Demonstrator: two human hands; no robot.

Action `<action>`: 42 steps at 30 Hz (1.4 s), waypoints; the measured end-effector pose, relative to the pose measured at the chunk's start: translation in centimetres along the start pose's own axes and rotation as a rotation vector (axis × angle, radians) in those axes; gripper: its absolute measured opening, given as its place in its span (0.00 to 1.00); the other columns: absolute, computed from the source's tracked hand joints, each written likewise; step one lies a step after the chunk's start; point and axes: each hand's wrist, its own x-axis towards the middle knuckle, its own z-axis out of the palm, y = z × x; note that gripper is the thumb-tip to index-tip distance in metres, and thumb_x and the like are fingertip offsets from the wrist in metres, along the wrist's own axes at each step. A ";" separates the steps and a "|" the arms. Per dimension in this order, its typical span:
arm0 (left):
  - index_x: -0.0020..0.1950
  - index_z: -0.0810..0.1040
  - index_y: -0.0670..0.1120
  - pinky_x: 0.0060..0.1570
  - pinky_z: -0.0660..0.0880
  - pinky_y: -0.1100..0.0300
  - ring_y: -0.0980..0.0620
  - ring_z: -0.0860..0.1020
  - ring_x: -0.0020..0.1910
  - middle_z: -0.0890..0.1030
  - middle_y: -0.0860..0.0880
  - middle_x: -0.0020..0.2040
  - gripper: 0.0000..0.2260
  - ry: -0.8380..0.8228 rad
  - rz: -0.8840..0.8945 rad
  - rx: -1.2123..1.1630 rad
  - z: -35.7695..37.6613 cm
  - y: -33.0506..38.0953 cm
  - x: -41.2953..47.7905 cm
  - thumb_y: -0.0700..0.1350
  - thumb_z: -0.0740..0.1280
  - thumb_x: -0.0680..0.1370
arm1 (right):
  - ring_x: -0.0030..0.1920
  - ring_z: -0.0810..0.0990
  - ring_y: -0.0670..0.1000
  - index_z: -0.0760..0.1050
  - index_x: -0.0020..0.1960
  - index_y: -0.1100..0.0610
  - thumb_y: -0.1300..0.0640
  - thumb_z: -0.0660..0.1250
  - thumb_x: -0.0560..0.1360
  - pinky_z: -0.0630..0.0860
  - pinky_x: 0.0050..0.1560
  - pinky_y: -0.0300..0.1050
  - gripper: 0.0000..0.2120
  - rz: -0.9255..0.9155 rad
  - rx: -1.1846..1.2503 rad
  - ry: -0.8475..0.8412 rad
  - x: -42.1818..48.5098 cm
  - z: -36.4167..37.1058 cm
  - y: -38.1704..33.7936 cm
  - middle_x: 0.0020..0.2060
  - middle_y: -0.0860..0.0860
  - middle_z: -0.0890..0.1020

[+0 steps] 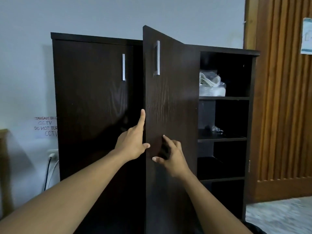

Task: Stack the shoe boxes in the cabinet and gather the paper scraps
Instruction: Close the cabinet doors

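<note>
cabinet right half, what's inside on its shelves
Top shelf: a clear plastic bag of whitish items. Second shelf: a small crinkled clear scrap. The lower shelves look dark, nothing discernible. The open door covers the shelves' left part.

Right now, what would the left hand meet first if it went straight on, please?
Likely the free edge of the open cabinet door, which the left hand points along; depth is unclear.
</note>
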 end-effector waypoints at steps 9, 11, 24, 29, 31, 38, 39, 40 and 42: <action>0.80 0.35 0.52 0.55 0.73 0.51 0.50 0.79 0.55 0.80 0.51 0.59 0.52 0.158 0.010 0.374 3.2 -3.6 3.1 0.57 0.73 0.75 | 0.80 0.49 0.59 0.38 0.79 0.36 0.51 0.74 0.75 0.65 0.74 0.63 0.51 0.045 -0.405 -0.098 3.5 1.7 2.1 0.78 0.41 0.40; 0.80 0.36 0.54 0.59 0.71 0.48 0.49 0.75 0.64 0.75 0.52 0.68 0.53 0.140 -0.002 0.384 3.9 -4.5 3.7 0.59 0.74 0.72 | 0.80 0.47 0.59 0.38 0.80 0.38 0.51 0.74 0.74 0.65 0.73 0.64 0.52 0.048 -0.427 -0.111 4.2 2.0 2.4 0.78 0.40 0.38; 0.81 0.44 0.57 0.67 0.67 0.41 0.38 0.54 0.76 0.46 0.44 0.79 0.49 0.065 -0.082 0.556 9.1 -8.2 6.2 0.60 0.74 0.72 | 0.81 0.44 0.53 0.41 0.82 0.48 0.48 0.74 0.75 0.65 0.74 0.55 0.50 0.076 -0.499 -0.197 7.6 3.0 6.9 0.77 0.39 0.29; 0.81 0.42 0.58 0.69 0.65 0.40 0.37 0.52 0.77 0.42 0.45 0.80 0.51 0.021 -0.073 0.501 9.6 -8.8 6.2 0.63 0.74 0.70 | 0.81 0.43 0.54 0.42 0.82 0.48 0.49 0.75 0.74 0.64 0.74 0.57 0.51 0.083 -0.520 -0.203 7.7 3.3 7.1 0.78 0.40 0.30; 0.81 0.42 0.58 0.69 0.66 0.41 0.38 0.51 0.77 0.41 0.46 0.80 0.52 -0.053 -0.060 0.479 8.4 -9.1 6.2 0.66 0.73 0.69 | 0.81 0.47 0.55 0.45 0.82 0.49 0.49 0.75 0.74 0.64 0.75 0.57 0.50 0.093 -0.518 -0.213 7.6 2.8 6.6 0.78 0.40 0.32; 0.81 0.38 0.57 0.71 0.65 0.39 0.40 0.58 0.78 0.50 0.48 0.82 0.51 -0.404 0.025 0.349 6.7 -8.5 -0.3 0.64 0.72 0.72 | 0.79 0.58 0.54 0.46 0.82 0.50 0.47 0.73 0.75 0.64 0.74 0.50 0.47 0.114 -0.477 -0.282 1.3 3.5 5.7 0.82 0.47 0.42; 0.81 0.37 0.57 0.69 0.67 0.40 0.40 0.60 0.77 0.51 0.47 0.82 0.51 -0.433 0.044 0.336 7.2 -8.5 -2.5 0.63 0.72 0.73 | 0.79 0.58 0.55 0.46 0.82 0.50 0.47 0.72 0.76 0.64 0.74 0.51 0.46 0.125 -0.459 -0.289 -0.7 4.0 5.9 0.82 0.48 0.42; 0.81 0.37 0.57 0.67 0.70 0.41 0.40 0.62 0.76 0.52 0.47 0.82 0.51 -0.465 0.050 0.314 7.8 -8.6 -4.9 0.63 0.72 0.73 | 0.79 0.58 0.55 0.46 0.82 0.50 0.47 0.72 0.76 0.64 0.74 0.51 0.46 0.140 -0.448 -0.301 -2.8 4.5 6.2 0.82 0.48 0.42; 0.80 0.35 0.57 0.63 0.73 0.44 0.41 0.65 0.74 0.52 0.47 0.81 0.51 -0.559 0.022 0.258 9.1 -8.7 -10.2 0.62 0.72 0.73 | 0.79 0.58 0.55 0.46 0.82 0.51 0.46 0.71 0.77 0.64 0.73 0.50 0.45 0.186 -0.428 -0.350 -7.2 5.5 7.0 0.82 0.48 0.43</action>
